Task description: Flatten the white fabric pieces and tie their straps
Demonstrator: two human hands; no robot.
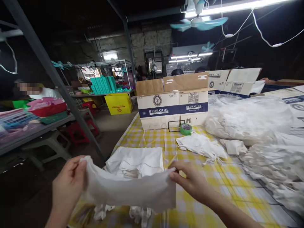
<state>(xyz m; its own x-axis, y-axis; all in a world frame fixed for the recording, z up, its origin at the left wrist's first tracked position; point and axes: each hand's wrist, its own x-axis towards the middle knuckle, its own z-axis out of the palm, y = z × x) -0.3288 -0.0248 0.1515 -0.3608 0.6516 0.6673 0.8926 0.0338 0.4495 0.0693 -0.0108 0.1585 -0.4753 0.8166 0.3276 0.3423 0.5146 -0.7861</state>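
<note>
A white piece of cloth (130,191) hangs stretched between my two hands, sagging a little in the middle. My left hand (71,180) pinches its left upper corner between thumb and fingers. At the opposite corner, my right hand (190,179) grips the edge the same way. Just behind the held cloth lies a stack of folded white cloths (140,156) on the yellow checked tablecloth (213,196). Small crumpled white scraps (140,213) show below the held piece. The cloth's exact kind cannot be made out.
A cardboard beer box (166,109) stands at the table's back, with a green tape roll (186,129) before it. Loose white cloth (201,145) lies nearby; large white heaps (249,120) fill the right. Left are a metal post (71,104) and a person (42,91).
</note>
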